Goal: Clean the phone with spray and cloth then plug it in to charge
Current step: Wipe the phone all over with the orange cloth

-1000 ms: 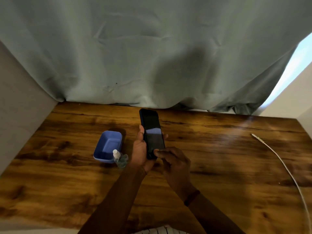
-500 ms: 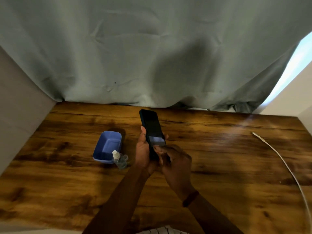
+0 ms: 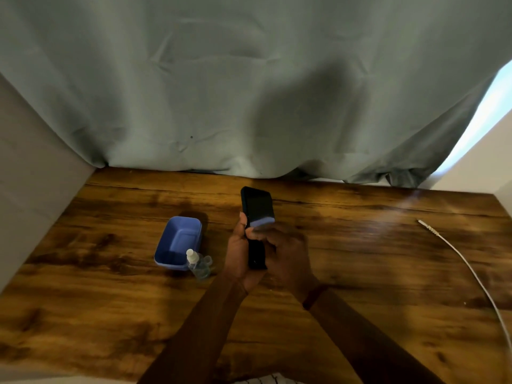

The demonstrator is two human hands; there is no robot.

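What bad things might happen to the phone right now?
1. The phone is held tilted above the wooden table by the left hand while the right hand curls its fingers across the screen; it might slip and drop.
2. The small spray bottle stands beside the blue tub, close to the left hand; a nudge may tip it.
3. The charging cable lies far to the right; stretching for it could loosen the grip.

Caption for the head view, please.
Left hand holds a dark phone over the wooden table, right hand across its screen; spray bottle, blue tub and charging cable sit on it.
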